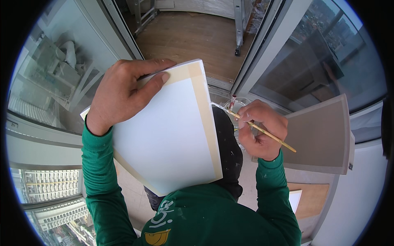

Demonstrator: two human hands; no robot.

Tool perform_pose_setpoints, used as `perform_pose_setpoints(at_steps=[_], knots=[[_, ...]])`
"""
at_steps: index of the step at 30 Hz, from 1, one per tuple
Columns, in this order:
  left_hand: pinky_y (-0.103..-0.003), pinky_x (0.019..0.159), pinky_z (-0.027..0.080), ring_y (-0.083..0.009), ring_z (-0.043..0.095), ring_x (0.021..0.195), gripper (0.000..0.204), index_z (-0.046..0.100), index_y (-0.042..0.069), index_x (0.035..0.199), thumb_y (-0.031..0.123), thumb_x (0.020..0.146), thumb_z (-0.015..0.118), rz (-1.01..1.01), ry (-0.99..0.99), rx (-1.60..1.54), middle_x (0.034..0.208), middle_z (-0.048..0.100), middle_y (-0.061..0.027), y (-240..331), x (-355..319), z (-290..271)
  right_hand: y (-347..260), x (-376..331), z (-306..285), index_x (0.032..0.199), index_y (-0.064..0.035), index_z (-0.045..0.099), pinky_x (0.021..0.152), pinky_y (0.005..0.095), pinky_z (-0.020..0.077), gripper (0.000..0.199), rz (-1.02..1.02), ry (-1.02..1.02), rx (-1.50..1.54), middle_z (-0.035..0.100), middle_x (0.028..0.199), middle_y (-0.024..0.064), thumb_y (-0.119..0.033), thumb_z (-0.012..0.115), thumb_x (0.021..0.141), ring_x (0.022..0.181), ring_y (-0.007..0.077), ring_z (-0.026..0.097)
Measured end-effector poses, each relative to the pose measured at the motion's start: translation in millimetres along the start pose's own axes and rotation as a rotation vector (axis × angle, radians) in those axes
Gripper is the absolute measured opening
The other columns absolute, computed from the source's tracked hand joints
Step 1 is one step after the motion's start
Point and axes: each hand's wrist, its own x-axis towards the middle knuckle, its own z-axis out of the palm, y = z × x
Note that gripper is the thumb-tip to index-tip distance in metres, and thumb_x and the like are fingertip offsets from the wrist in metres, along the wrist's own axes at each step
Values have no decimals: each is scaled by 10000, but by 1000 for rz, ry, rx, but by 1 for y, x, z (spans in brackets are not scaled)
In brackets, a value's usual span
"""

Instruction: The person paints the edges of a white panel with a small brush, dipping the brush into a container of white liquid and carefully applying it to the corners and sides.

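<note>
My left hand [123, 94] grips the top edge of a white rectangular board [168, 135] bordered with tan tape, thumb across its face. The board is tilted and covers my lap. My right hand [260, 129] is closed around a thin wooden brush handle [284, 144]. The handle's tip points left toward a small clear cup [243, 99] just above the hand. The bristles are hidden behind the fingers and the cup. Both arms wear green sleeves.
A grey flat panel [322, 135] leans at the right, beside my right hand. Glass panes with grey frames stand to the left [53, 69] and right [324, 53]. Beyond lies a wooden floor [188, 37] with a metal wheeled leg [238, 28]. Black trousers [229, 147] show under the board.
</note>
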Motion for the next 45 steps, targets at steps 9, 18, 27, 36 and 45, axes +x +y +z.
perform_pose_setpoints(at_steps=[9,18,27,36,45], knots=[[-350,735,640,-266,798,754,322,744,-58,1276,119,1038,618,25,17,23,1005,798,-233,-2,0,0,12,15,11,983,19,649,675,313,595,239,-79,102,37,717,816,144,123,693,772,708,222,718],[-356,745,644,-271,799,756,318,747,-61,1266,118,1037,619,57,26,24,1020,797,-237,-4,1,0,12,18,8,1017,28,645,710,346,610,232,-73,50,33,721,860,162,111,718,813,765,254,743],[-356,749,640,-268,799,762,321,741,-69,1269,111,1036,614,57,20,30,1013,797,-238,-5,3,1,15,25,14,983,20,660,661,313,587,227,-78,81,25,725,848,146,105,723,783,724,228,728],[-354,740,637,-264,797,757,325,738,-70,1274,109,1035,610,5,-7,16,1012,798,-238,-2,4,-1,13,26,14,983,23,653,660,315,588,228,-69,61,-17,717,848,149,120,705,783,716,232,723],[-361,760,639,-273,800,772,321,745,-65,1264,110,1028,616,29,6,24,1031,797,-238,-3,4,0,13,27,14,970,19,648,664,316,589,232,-66,77,-19,708,823,146,118,702,767,703,238,718]])
